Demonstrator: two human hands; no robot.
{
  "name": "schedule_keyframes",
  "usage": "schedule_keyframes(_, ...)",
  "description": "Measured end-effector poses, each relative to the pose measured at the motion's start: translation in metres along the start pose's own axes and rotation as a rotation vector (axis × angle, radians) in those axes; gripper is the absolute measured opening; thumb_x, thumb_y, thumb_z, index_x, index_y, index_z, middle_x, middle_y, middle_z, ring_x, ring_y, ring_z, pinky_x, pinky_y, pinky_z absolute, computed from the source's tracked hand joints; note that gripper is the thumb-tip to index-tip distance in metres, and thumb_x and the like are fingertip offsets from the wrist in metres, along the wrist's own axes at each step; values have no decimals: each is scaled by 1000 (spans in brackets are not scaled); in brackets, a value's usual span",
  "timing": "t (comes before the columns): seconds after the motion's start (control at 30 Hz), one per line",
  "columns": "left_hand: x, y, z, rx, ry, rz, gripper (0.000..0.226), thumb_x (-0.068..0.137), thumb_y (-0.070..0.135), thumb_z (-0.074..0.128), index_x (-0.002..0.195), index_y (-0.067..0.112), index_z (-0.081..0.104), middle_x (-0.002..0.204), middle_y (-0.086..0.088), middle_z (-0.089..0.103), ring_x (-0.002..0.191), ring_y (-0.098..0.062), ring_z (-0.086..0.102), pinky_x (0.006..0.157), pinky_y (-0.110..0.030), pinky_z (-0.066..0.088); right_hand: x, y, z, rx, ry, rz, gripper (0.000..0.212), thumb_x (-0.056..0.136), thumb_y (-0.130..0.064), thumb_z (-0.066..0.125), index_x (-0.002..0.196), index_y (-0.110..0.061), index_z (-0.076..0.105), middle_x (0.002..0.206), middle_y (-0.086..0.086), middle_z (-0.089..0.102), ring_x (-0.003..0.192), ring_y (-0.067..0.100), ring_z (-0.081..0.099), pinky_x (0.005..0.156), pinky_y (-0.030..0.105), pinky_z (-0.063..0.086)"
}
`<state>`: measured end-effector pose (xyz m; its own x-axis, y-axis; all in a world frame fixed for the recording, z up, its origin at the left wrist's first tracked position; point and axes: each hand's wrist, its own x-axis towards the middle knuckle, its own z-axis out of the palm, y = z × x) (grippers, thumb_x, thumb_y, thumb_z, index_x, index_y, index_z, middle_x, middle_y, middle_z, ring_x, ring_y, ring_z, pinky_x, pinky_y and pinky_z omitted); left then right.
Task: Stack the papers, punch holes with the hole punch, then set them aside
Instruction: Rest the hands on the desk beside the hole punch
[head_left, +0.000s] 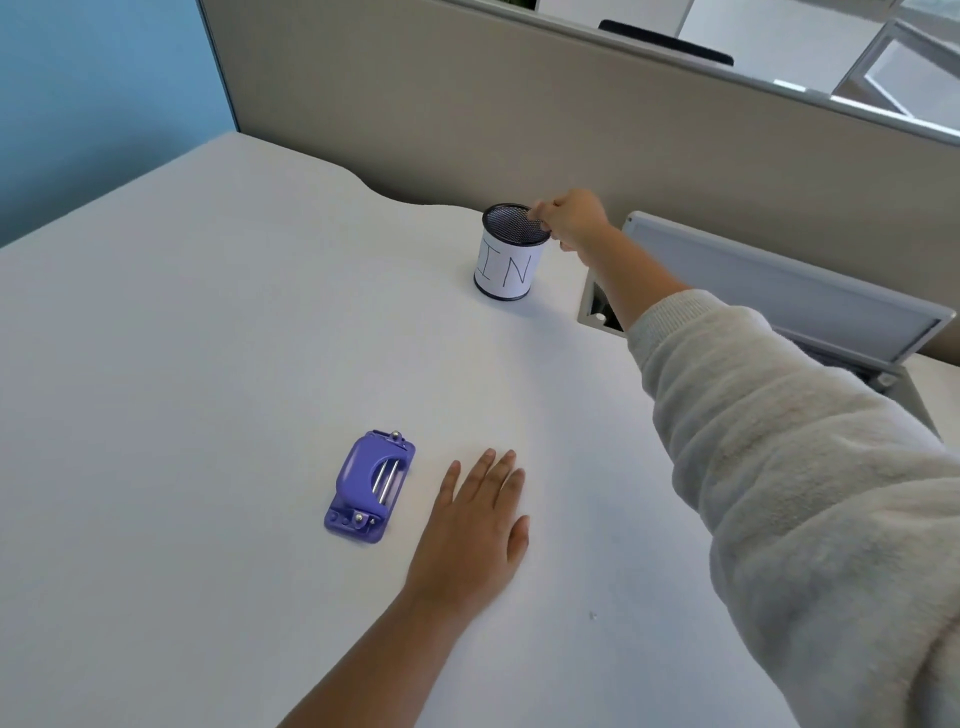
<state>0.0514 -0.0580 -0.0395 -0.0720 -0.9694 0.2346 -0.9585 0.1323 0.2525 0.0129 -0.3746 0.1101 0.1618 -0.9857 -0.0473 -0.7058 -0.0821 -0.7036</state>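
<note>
Purple hole punch (370, 487) waiting on the white desk (182, 338), no papers in sight.

Head view: just right of the punch, the left hand (475, 525) lies flat on the desk, fingers straight and slightly spread, holding nothing. Well beyond the punch, the right hand (571, 221) reaches to the mesh cup (511, 252) labelled "IN", fingers seemingly pinched at its rim, though what they grip is too small to tell. Stacking, punching and setting aside all look undone.

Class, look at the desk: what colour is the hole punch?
Purple, with silver metal rods; the hole punch shows plainly in the head view.
</note>
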Motion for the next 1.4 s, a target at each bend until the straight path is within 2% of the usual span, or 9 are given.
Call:
schedule_keyframes(0.13, 1, 0, -1, 12, -19, -6, 45, 85, 32, 36, 117, 13, 59, 129, -3, 58, 123, -20, 52, 100, -47, 40, -66, 0, -16, 59, 0, -130, 27, 92, -22, 51, 107, -5, 65, 67, -8, 53, 54, 6, 45, 51, 15, 37)
schedule_keyframes(0.27, 0, 1, 0, 8, -22, -2, 46, 85, 31, 34, 117, 10, 59, 129, -5, 59, 122, -22, 53, 100, -48, 40, -168, 45, -18, 47, -212, -168, 17, 88, -23, 60, 104, -17, 54, 72, -7, 56, 54, 1, 53, 48, 12, 43)
schedule_keyframes(0.4, 1, 0, 1, 24, -24, 7, 46, 86, 30, 33, 118, 9, 58, 129, -7, 58, 123, -24, 52, 101, -49, 38, -261, 109, -19, -117, -429, -56, 13, 86, -26, 62, 97, -25, 56, 87, -10, 61, 74, 7, 57, 68, 18, 47)
schedule_keyframes(0.5, 1, 1, -1, 26, -38, 2, 47, 85, 30, 32, 117, 8, 59, 128, -8, 59, 121, -25, 53, 100, -50, 39, -308, 140, -26, -143, -499, 57, 8, 86, -26, 62, 84, -33, 57, 89, -14, 62, 77, 1, 56, 74, 16, 45)
schedule_keyframes(0.6, 0, 1, -2, 18, -47, 2, 48, 85, 30, 31, 118, 7, 59, 128, -8, 59, 122, -25, 52, 101, -50, 37, -339, 152, -21, -121, -439, 104, 9, 84, -21, 62, 80, -29, 61, 84, -15, 62, 73, -3, 56, 69, 9, 45)
schedule_keyframes(0.67, 0, 2, -3, 10, -49, 0, 49, 85, 30, 31, 118, 7, 58, 129, -9, 58, 123, -26, 52, 101, -50, 36, -352, 154, -14, -164, -357, 70, 5, 83, -21, 64, 84, -25, 62, 88, -11, 61, 77, 3, 57, 73, 13, 46)
schedule_keyframes(0.83, 0, 2, -3, -20, -72, -9, 53, 86, 32, 25, 124, 7, 53, 136, -9, 52, 130, -26, 44, 107, -48, 29, -364, 153, -4, -335, -233, -76, 12, 85, -24, 62, 94, -17, 64, 94, -4, 59, 83, 11, 57, 78, 23, 48)
schedule_keyframes(1.13, 0, 2, -5, -26, -77, -14, 55, 86, 33, 23, 126, 7, 52, 138, -9, 50, 131, -25, 41, 108, -48, 27, -359, 148, -1, -438, -250, -210, 17, 92, -21, 52, 101, -17, 66, 103, -4, 61, 90, 14, 60, 76, 22, 46)
schedule_keyframes(1.4, 1, 3, -5, -23, -78, -15, 53, 86, 32, 25, 124, 6, 52, 137, -9, 51, 130, -26, 43, 107, -49, 29, -350, 140, 3, -637, -311, -297, 21, 93, -16, 44, 100, -9, 63, 101, 5, 59, 91, 24, 57, 75, 33, 48)
